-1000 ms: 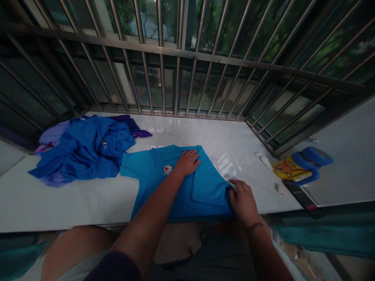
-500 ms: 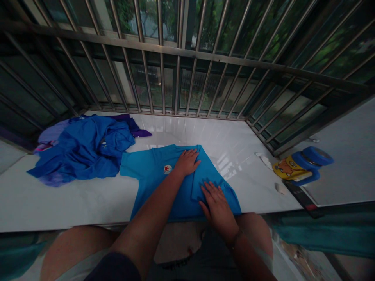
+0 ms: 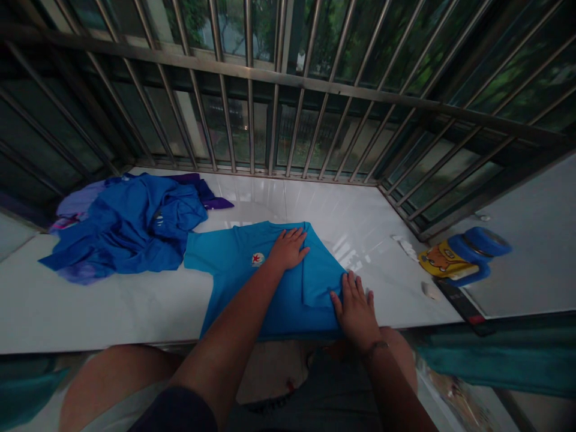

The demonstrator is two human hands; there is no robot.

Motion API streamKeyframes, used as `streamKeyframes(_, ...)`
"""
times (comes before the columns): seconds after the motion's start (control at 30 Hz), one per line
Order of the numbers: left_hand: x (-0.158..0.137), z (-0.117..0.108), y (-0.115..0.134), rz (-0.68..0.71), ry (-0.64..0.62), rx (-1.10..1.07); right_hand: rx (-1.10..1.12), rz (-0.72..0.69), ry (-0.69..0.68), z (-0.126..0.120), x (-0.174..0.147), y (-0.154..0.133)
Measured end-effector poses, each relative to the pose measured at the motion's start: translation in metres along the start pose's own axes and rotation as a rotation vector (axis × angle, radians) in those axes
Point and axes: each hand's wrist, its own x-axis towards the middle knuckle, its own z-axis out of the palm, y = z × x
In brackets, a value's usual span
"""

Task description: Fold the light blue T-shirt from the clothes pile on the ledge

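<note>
A bright blue T-shirt [image 3: 238, 258] with a small white and red emblem lies spread on the white ledge, its right side folded inward with that sleeve lying over the body. My left hand [image 3: 288, 248] rests flat near the collar, fingers together but stretched out, pressing on the cloth. Over the folded right edge lies my right hand [image 3: 357, 309], its fingers extended and thumb apart on the fabric. The shirt's lower left part is partly hidden by my left forearm.
A heap of crumpled blue and purple clothes [image 3: 135, 225] lies at the left on the white ledge [image 3: 108, 312]. Metal bars [image 3: 274, 78] close off the window behind. At the right are a blue and yellow container [image 3: 463, 255], a dark flat object [image 3: 463, 306] and a small pale item [image 3: 431, 291].
My right hand has slid to the right, from the folded sleeve to the shirt's outer edge. The right side is now folded in more neatly. My left hand has stayed in place.
</note>
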Motion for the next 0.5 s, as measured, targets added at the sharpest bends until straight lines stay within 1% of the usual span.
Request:
streamKeyframes(0.13,-0.002,0.0,0.002,-0.004,0.023,-0.007,0.002,-0.006,0.01,0.001,-0.003,-0.002)
streamKeyframes(0.23,-0.005,0.0,0.002,0.048,0.075,-0.001,0.007,-0.026,0.063,0.0,-0.006,-0.003)
streamKeyframes(0.3,-0.006,0.001,0.002,0.117,0.082,0.002,0.026,-0.069,0.117,-0.002,-0.007,-0.005)
streamKeyframes(0.37,-0.006,0.001,0.001,0.169,0.057,-0.005,0.06,-0.137,0.164,-0.005,-0.006,-0.008)
streamKeyframes(0.5,-0.003,0.002,0.0,0.181,-0.009,-0.016,0.121,-0.272,0.216,-0.007,-0.001,-0.021)
